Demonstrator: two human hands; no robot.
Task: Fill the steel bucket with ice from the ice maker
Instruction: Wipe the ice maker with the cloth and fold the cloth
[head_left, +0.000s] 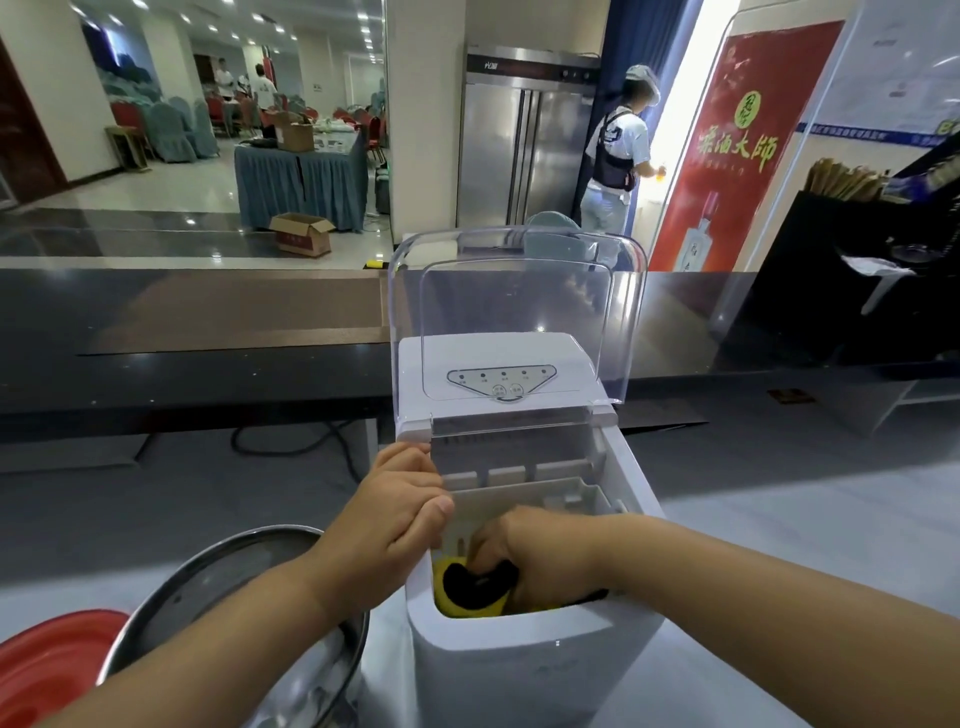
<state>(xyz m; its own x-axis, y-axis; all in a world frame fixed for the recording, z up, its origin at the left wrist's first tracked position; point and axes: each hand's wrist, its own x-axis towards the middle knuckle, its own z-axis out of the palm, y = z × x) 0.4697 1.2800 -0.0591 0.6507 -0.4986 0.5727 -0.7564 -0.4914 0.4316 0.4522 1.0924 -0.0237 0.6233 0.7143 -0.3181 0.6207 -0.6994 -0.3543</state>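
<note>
A white ice maker (524, 660) stands in front of me with its clear lid (519, 312) swung up. My left hand (395, 514) rests on the machine's left top edge, fingers curled over the rim. My right hand (524, 556) reaches down inside the opening and grips a black and yellow scoop (467, 584). No ice is visible from here. The steel bucket (234, 577) sits to the left of the machine, partly hidden under my left forearm.
A red container (57, 660) lies at the bottom left beside the bucket. A dark counter (208, 332) runs behind the machine. A person stands at the back right by a steel fridge (524, 145). A black stand (857, 270) sits at the right.
</note>
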